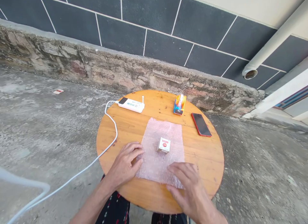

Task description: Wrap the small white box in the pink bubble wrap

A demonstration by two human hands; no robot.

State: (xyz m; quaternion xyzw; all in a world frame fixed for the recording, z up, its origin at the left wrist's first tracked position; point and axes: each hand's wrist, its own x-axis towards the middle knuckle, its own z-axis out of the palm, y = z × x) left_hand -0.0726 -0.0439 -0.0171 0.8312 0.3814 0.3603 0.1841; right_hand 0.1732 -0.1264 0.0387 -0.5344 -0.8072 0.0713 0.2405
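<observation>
A small white box with red print [164,145] sits near the middle of a pinkish, see-through sheet of bubble wrap [154,169], laid flat on a round wooden table [204,159]. My left hand [126,161] rests at the sheet's left edge, fingers loosely bent and the thumb apart from them. Over the sheet's lower right corner is my right hand [186,187], its fingers stretched across the wrap and its thumb spread away near the front edge. Neither hand touches the box, and nothing shows gripped in either one.
At the table's back stand a white power bank-like device [131,105] with a white cable [113,118] trailing left, and a yellow-and-blue tape dispenser [179,105]. A red-edged phone [201,124] lies at the right. Beyond is a stone-based wall [115,71].
</observation>
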